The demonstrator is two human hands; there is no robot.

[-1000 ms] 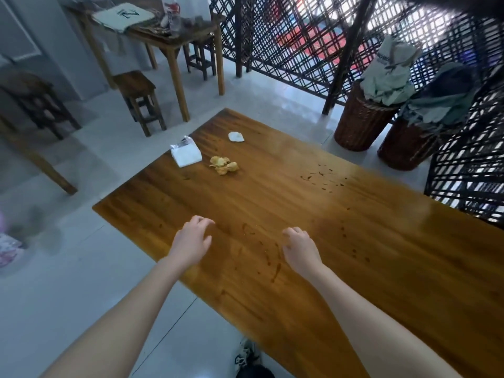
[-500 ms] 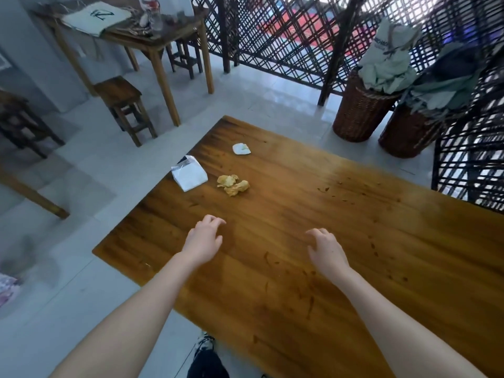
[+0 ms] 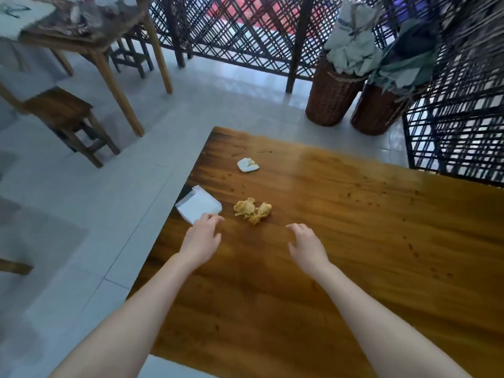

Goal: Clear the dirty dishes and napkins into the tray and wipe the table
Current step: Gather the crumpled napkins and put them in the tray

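Open wood on the desk (image 3: 354, 282) btwn left hand (image 3: 200, 241) and right hand (image 3: 306, 245), and across the right side. Fwd of left fingers (image 3: 215, 218): white napkin stack (image 3: 199, 205) at the desk's left edge. Crumpled yellow napkin (image 3: 252, 210) just right of it. Small white wad (image 3: 247, 165) sits farther back.

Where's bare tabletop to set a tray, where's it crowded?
Free: the broad table stretch right of the right hand, only specks; also the near strip between the forearms. Crowded: far-left corner, where folded white napkin, yellow crumpled napkin and small white wad lie by the left hand.
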